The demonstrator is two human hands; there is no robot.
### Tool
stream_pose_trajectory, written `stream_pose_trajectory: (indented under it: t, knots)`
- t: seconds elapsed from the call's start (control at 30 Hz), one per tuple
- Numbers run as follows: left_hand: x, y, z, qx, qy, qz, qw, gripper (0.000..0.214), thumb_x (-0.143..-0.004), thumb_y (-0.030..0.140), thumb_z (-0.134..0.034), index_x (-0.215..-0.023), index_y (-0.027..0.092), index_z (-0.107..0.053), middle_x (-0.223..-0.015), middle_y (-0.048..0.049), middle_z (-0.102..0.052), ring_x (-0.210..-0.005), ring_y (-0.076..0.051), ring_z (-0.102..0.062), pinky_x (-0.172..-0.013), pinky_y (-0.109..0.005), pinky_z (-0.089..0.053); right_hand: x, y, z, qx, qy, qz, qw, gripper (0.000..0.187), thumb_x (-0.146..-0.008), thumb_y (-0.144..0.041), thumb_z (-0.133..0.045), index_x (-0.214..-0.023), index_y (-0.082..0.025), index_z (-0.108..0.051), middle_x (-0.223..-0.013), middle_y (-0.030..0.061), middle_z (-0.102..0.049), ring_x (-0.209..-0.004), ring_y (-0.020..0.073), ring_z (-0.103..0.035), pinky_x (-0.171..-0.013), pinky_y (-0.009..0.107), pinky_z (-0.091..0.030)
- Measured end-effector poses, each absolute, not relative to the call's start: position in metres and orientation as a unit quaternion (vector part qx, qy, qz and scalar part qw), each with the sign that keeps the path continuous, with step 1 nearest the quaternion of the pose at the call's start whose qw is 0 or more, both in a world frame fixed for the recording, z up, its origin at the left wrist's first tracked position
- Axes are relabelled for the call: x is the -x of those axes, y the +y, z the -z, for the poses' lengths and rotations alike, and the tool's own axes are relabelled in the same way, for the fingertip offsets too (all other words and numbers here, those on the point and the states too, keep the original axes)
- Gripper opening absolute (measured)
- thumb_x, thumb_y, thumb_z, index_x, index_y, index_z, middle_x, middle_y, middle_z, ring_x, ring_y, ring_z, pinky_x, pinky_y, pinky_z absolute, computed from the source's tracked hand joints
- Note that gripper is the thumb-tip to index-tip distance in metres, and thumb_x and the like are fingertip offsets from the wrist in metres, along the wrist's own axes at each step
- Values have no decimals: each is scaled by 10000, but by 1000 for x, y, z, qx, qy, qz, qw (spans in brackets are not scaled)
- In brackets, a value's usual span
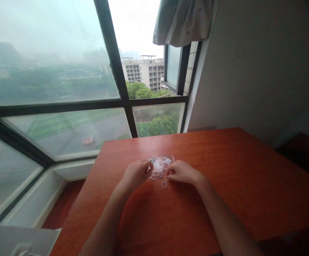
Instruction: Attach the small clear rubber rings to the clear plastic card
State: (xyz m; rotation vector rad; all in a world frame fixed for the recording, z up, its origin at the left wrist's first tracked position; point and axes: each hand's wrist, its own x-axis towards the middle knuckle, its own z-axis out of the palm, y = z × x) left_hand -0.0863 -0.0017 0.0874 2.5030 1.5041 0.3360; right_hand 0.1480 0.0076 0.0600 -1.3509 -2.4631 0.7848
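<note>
My left hand [137, 173] is at the left of a small heap of pale rings [158, 174], its thumb and fingers curled together. Whatever it may hold is too small to make out. On the other side, my right hand [183, 171] has its fingertips pinched at a cream-coloured ring [166, 178]. Just below that lies a single white ring [164, 185], flat on the table. Behind the heap is a clear plastic piece, perhaps a bag or case [166, 161], with small whitish bits around it.
The reddish-brown wooden table [224, 160] stretches to both sides and toward me. Behind it stands a dark-framed window [90, 103], with a curtain [182, 21] above its open pane. A grey wall [250, 71] rises at the right. A white surface [18, 240] shows at lower left.
</note>
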Motion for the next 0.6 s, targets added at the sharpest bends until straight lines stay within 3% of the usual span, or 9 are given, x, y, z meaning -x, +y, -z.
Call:
stream_pose_trajectory:
  t: [0.4,0.6]
  knots:
    - [92,8,-70,-816,558,-122,91,153,-845,225,-505,-837,207,-657,-786,-29,-680,-670,-132,-576,-604,-216,-331,-140,1,-67,464,-852,-230,79,198,-717,-158,-600,-789,-261,-753,-719,-11,-699,-654,127,-595,-553,205,-315]
    - [95,4,-78,-813,565,-110,93,155,-855,245,-512,-883,211,-661,-792,-29,-686,-662,-130,-579,-593,-217,-331,-137,1,-60,464,-853,-221,89,131,-710,-174,-618,-726,-237,-732,-695,-4,-689,-630,124,-579,-544,213,-292]
